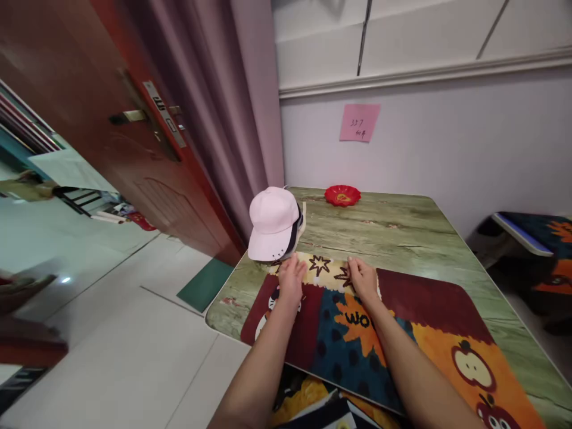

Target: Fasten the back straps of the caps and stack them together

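A patterned mat (308, 333) with maroon, blue, orange and cream patches lies on the near part of the table. My left hand (292, 277) is at its far edge, over the cream strip, close to the brim of a pale pink cap (273, 215). Its fingers are loosely bent and slightly apart, with nothing visible in them. My right hand (363, 277) sits on the same strip farther right, its fingers curled together. Whatever they may hold is hidden. Between the hands a dark star outline (319, 265) shows on the cream patch.
A red scalloped dish (342, 195) stands at the back of the wood-patterned table (402, 223). A pink note (360, 123) is stuck to the wall. A purple curtain (254, 95) and a brown door (152, 196) are on the left. Another patterned surface (554, 238) is at right.
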`<state>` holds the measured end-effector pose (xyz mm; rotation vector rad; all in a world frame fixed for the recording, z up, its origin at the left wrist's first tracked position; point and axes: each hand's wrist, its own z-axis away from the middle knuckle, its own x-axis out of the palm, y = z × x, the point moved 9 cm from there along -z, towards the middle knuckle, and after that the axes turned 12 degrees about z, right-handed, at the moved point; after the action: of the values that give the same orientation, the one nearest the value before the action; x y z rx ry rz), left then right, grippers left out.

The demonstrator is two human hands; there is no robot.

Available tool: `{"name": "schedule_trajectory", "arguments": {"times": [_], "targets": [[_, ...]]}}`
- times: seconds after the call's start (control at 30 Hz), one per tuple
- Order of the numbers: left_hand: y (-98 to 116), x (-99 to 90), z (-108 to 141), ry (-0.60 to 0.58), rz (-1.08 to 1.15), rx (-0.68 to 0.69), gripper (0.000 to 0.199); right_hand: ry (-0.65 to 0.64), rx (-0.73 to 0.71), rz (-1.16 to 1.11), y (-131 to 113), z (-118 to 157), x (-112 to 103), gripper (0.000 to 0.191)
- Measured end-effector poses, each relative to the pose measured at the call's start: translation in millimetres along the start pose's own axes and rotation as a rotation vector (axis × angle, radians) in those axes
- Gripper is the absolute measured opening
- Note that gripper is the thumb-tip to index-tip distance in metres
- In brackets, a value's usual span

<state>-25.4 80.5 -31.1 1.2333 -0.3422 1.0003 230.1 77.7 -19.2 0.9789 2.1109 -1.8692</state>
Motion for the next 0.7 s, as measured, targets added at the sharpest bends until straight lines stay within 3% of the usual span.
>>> {"name": "schedule_trajectory", "arguments": {"times": [0.13,0.37,0.57,0.7], "targets": [[39,-18.5,-14,0.19,0.124,0.08,0.029,-0.012,0.01,-0.006,4,-3,1,0.06],[50,1.9,-41,0.176,0.311,-0.027,0.039,-0.047,-0.021,0.05,1,-4,5,0.057],[58,-15.5,-29,0.265,0.245,0.061,0.033,-0.066,-0.012,0.071,1,-5,6,0.056],[78,-29.8,-16,0.259,0.177,0.236,0.034,-0.072,-0.005,0.121,-2,-5,6,0.055]]}}
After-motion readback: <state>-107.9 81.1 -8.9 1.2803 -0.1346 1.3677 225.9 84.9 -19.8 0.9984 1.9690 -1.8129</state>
